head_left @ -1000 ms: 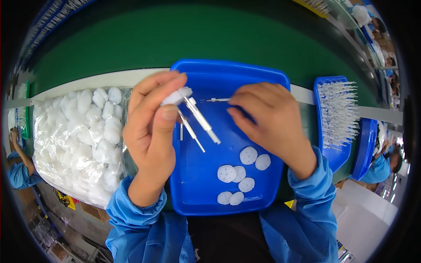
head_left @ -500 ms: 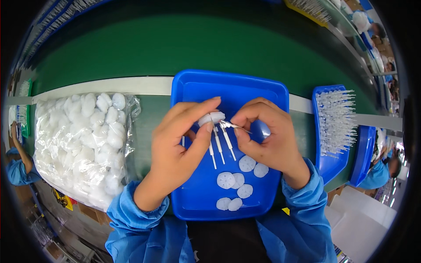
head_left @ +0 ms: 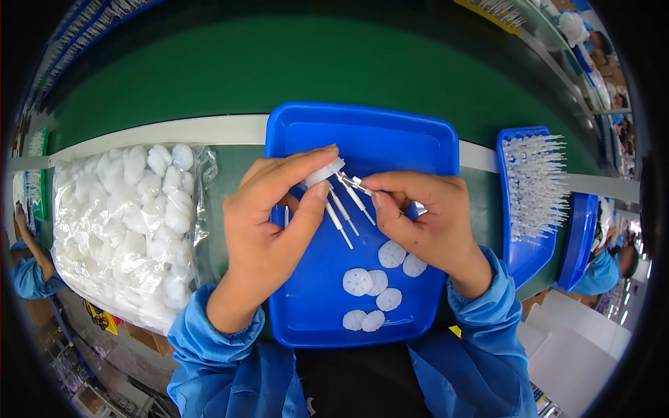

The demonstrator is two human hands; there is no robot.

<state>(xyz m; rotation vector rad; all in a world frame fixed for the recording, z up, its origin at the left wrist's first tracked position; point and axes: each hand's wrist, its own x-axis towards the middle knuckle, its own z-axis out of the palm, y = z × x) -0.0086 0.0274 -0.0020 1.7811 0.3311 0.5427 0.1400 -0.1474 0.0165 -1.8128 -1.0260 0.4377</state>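
My left hand (head_left: 268,216) is closed on a white round disc (head_left: 325,171), tilted, with several thin white rods (head_left: 340,212) sticking out of it downward. In my right hand (head_left: 425,216), thumb and forefinger pinch another thin white rod (head_left: 358,184), its metal-looking tip close to the disc's underside; whether it touches is too small to tell. Both hands are above a blue tray (head_left: 275,292). Beneath them in the tray lie several loose white discs (head_left: 357,282) with small holes, some overlapping.
A clear bag (head_left: 125,230) full of white discs lies on the left. To the right stands a blue bin (head_left: 531,261) of upright white rods (head_left: 535,184), another blue tray (head_left: 580,240) beside it. A green surface (head_left: 279,63) stretches beyond. Other people in blue sleeves (head_left: 601,268) sit at both sides.
My left hand has moved slightly left and tilted the disc with its rods. My right hand has turned its rod so the tip points up at the disc.
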